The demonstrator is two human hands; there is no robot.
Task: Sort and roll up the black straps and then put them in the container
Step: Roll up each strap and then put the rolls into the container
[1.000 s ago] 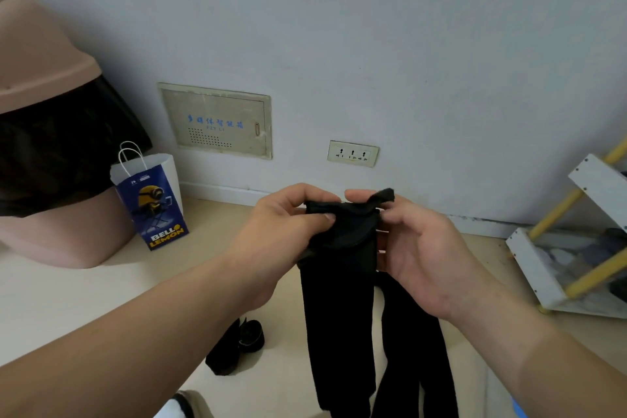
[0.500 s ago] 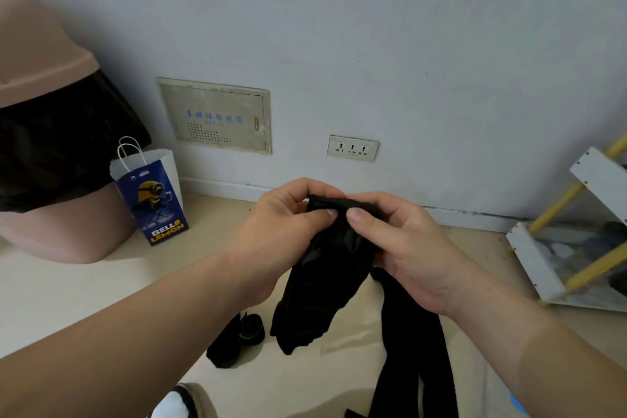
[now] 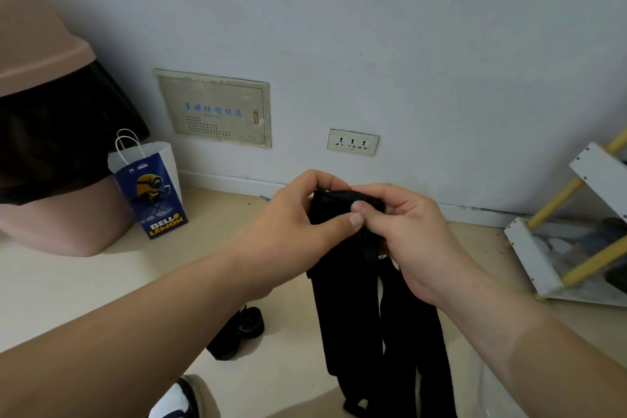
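A wide black strap (image 3: 349, 309) hangs down in front of me, its top end folded over between both hands. My left hand (image 3: 298, 227) pinches the top fold from the left with thumb and fingers. My right hand (image 3: 403, 231) pinches the same fold from the right, its thumb tip meeting the left thumb. A second black length (image 3: 414, 343) hangs beside it on the right, under my right wrist. A rolled black strap (image 3: 237, 329) lies on the floor below my left forearm. No container can be made out for certain.
A pink bin with a black liner (image 3: 51, 146) stands at the left, a blue and white paper bag (image 3: 149, 187) beside it. A white rack with yellow bars (image 3: 576, 227) sits at the right. The wall with a socket (image 3: 353, 142) is straight ahead. My shoe (image 3: 179, 400) shows at the bottom.
The strap hung long, bunched up short half a second ago, and now hangs long again. Both thumbs have closed together on the top fold.
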